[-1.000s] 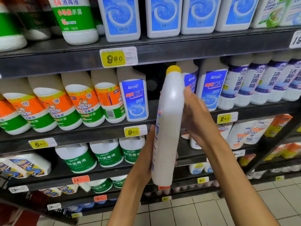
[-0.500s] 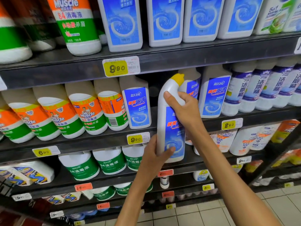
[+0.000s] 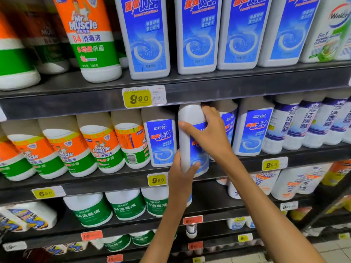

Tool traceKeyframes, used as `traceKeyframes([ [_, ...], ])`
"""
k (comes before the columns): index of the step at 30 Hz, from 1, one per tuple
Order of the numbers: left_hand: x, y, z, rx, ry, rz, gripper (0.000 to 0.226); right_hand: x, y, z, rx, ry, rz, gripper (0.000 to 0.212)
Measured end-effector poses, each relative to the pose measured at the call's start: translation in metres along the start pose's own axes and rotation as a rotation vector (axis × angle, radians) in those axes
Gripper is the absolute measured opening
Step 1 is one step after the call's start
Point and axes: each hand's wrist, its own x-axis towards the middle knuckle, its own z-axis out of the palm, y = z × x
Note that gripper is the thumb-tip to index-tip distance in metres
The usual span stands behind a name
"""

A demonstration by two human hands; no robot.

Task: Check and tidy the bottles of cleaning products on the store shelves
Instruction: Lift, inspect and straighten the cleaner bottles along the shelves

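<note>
Gap beside blue-label bottle (image 3: pixel 161 141) filled by held bottle (image 3: pixel 190 141); shelf edge (image 3: pixel 209 93) seemingly close overhead

Both arms reach forward; left hand (image 3: pixel 181 172) curled low, right hand (image 3: pixel 208 133) curled higher, seemingly gripping.

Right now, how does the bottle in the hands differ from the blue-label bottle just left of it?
The held bottle is gripped by the left hand and right hand; the neighbour bottle stands untouched. The held bottle's label is turned partly away; the neighbour's faces out. Both are white with blue labels.
</note>
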Motion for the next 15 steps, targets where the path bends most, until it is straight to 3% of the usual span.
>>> traceKeyframes([
  [7,0.001,-0.009,0.014,0.211,0.272,0.053,0.055,0.003,0.006,0.006,0.05,0.062,0.006,0.038],
  [11,0.002,-0.012,0.016,0.263,0.348,0.136,0.054,0.002,0.006,0.012,0.044,0.116,0.007,0.039],
  [15,0.003,-0.013,0.019,0.248,0.4,0.189,0.053,-0.002,0.004,0.014,0.008,0.129,-0.039,0.056],
])
